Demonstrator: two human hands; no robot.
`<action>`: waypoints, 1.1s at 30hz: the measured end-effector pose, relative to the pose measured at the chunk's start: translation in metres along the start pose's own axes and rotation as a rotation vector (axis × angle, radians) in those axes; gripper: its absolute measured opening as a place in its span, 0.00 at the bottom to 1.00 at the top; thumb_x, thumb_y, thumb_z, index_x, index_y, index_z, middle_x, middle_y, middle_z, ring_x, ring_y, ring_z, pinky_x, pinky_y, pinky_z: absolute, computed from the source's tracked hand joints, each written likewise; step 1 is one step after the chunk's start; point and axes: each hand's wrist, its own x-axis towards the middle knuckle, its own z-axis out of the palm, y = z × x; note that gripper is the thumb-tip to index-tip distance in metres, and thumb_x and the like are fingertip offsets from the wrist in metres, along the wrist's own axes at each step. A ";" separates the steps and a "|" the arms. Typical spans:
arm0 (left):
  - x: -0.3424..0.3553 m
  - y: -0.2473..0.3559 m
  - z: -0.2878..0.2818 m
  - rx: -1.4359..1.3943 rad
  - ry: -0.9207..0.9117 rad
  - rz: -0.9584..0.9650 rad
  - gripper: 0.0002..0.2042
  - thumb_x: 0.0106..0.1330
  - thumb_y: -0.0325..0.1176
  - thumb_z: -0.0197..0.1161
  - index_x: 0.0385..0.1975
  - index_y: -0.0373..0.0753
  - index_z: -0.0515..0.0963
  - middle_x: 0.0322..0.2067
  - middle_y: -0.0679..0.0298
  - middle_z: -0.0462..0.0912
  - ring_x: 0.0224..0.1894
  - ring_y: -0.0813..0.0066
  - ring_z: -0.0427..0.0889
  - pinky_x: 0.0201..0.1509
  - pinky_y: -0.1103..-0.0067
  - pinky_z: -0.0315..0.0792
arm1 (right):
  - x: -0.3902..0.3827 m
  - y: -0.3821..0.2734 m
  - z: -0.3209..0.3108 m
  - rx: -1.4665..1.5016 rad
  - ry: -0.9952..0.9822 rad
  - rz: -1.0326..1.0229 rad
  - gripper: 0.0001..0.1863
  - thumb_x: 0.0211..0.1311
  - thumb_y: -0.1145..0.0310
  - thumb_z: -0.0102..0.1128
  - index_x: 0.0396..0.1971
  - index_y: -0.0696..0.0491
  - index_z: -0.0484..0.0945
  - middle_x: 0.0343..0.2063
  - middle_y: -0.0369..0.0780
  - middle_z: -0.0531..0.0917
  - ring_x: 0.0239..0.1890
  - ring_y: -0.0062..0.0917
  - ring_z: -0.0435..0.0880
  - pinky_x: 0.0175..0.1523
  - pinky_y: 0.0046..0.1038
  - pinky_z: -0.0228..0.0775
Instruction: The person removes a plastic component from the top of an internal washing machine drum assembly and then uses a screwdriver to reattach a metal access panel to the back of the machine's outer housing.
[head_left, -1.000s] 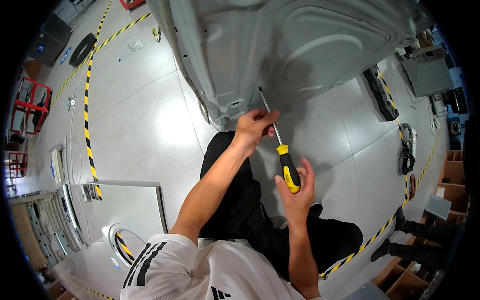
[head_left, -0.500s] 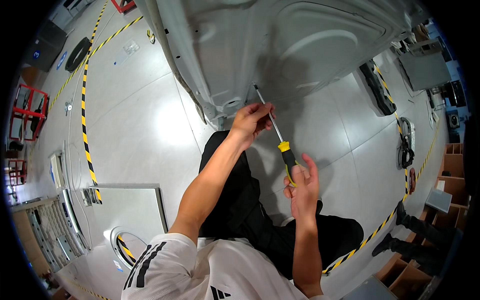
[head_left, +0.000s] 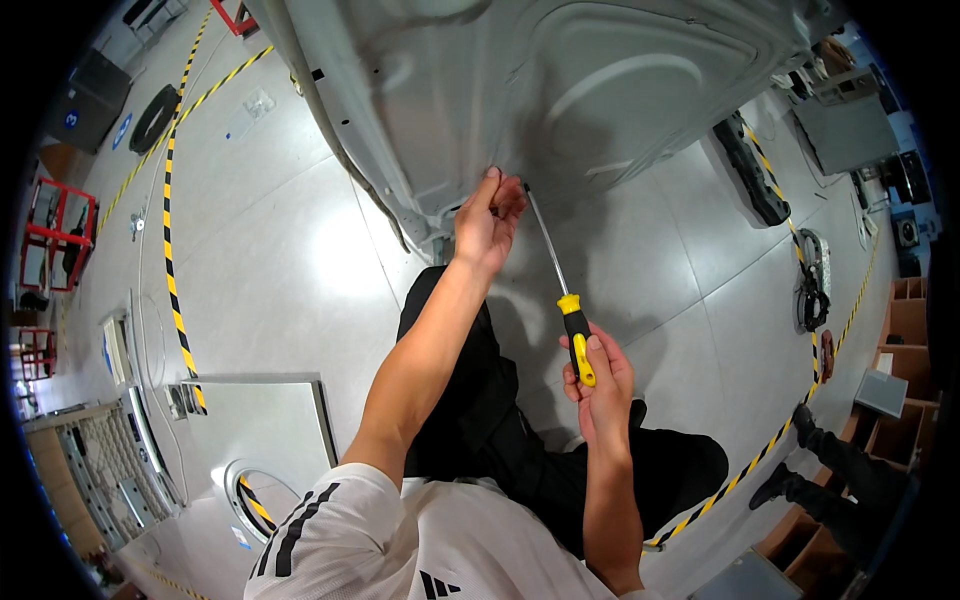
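Note:
A large grey sheet-metal panel point(head_left: 440, 90) with pressed ridges and small holes stands in front of me. My left hand point(head_left: 484, 228) is up against its lower part, thumb and fingers drawn together; whatever they pinch is too small to make out. Lower and to the right, my right hand point(head_left: 603, 385) grips a screwdriver point(head_left: 577, 335) by its black and yellow handle. The long metal shaft slants up and left, its tip beside the left fingers and apart from the panel as far as I can see.
A white appliance panel point(head_left: 260, 420) with a round opening lies at the left. Black and yellow floor tape point(head_left: 170, 250) runs along both sides. A long black part point(head_left: 750, 175) lies to the right. Another person's dark-trousered legs point(head_left: 840, 480) show at lower right.
My left hand has let go of the screwdriver shaft and moved up to the panel. The screwdriver tip has come away from the panel, and its handle has turned in my right hand.

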 end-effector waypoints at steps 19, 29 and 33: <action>-0.044 -0.012 0.122 0.102 -0.404 -0.277 0.12 0.61 0.39 0.55 0.34 0.36 0.72 0.22 0.67 0.69 0.21 0.81 0.62 0.23 0.84 0.58 | -0.025 -0.134 -0.008 -0.112 0.163 -0.623 0.17 0.64 0.66 0.49 0.47 0.62 0.70 0.22 0.36 0.72 0.14 0.12 0.66 0.16 0.15 0.55; -0.045 -0.018 0.229 0.186 -0.600 -0.114 0.14 0.64 0.40 0.58 0.37 0.33 0.70 0.20 0.69 0.68 0.19 0.85 0.62 0.20 0.86 0.58 | -0.022 -0.174 0.002 -0.205 0.143 -0.732 0.17 0.62 0.66 0.52 0.46 0.62 0.71 0.12 0.30 0.67 0.11 0.09 0.62 0.14 0.14 0.51; -0.047 -0.017 0.232 0.153 -0.560 -0.111 0.12 0.64 0.37 0.57 0.35 0.33 0.70 0.20 0.68 0.69 0.19 0.85 0.62 0.20 0.86 0.58 | -0.020 -0.178 0.001 -0.211 0.128 -0.727 0.17 0.62 0.67 0.52 0.46 0.62 0.72 0.12 0.29 0.67 0.11 0.09 0.63 0.15 0.14 0.52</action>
